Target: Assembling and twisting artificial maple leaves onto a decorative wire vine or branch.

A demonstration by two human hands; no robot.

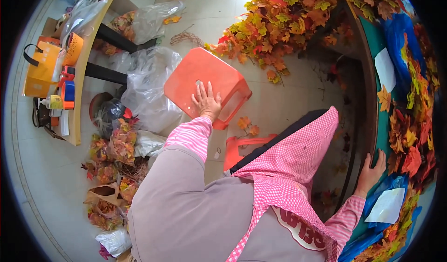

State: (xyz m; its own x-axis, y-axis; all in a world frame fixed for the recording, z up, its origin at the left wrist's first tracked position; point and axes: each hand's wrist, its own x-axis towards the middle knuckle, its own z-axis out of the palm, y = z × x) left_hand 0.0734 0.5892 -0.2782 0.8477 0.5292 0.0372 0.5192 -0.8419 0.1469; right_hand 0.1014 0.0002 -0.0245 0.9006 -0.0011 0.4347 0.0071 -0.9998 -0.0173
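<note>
1. An orange plastic stool (205, 83) is seen tilted above the tiled floor (288, 104), just in front of the person's knees.
2. The left hand (206, 102) is laid flat on the stool's seat, fingers spread apart and pointing away from the body, the palm pressed near the seat's small centre hole; nothing is clamped in it.
3. The right hand (371, 171) is rested on the edge of a green tabletop (379, 122) at the right, fingers slightly apart and draped over the rim; nothing is gripped by it.
4. Heaps of artificial autumn leaves (414, 117) in orange, red and yellow are spread along that tabletop, together with blue plastic bags (400, 36) and two white paper sheets (386, 206).
5. A large pile of leafy branches (288, 20) is seen on the floor beyond the stool, well apart from both hands.
6. A second orange stool (242, 148) is partly hidden beneath a pink checked apron (293, 164).
7. Clear plastic bags (149, 85) and smaller leaf bundles (114, 150) are piled on the floor at the left.
8. A wooden bench (88, 52) at the far left is loaded with an orange bag (42, 69) and small tools.
</note>
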